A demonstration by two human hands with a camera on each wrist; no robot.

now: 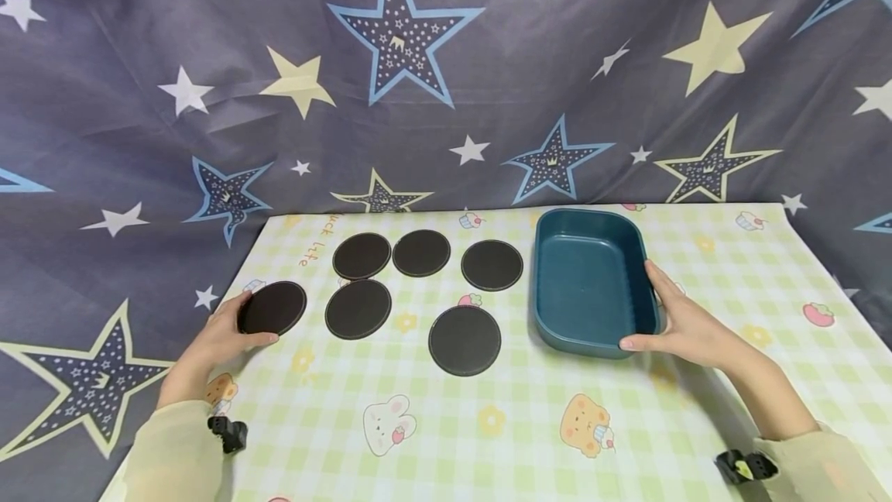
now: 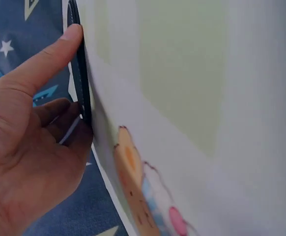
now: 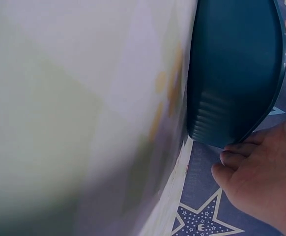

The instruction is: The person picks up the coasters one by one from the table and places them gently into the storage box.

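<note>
At the table's left edge my left hand (image 1: 221, 337) holds a round black coaster (image 1: 273, 308) by its rim. In the left wrist view the thumb lies against the edge of this coaster (image 2: 79, 69) while the other fingers are curled at its lower end, partly hidden. On the right, my right hand (image 1: 686, 328) grips the near right corner of a deep teal plastic bin (image 1: 588, 273). Its thumb is on the front rim and its fingers are along the right side. The right wrist view shows the outside of the bin (image 3: 236, 69), with fingertips touching its wall.
Several more black coasters lie flat between the hands, among them a back-left one (image 1: 361, 256) and a nearer one (image 1: 464, 341). Beneath is a green-checked tablecloth (image 1: 313, 424) with cartoon prints. A dark star-patterned curtain (image 1: 446, 138) hangs behind the table.
</note>
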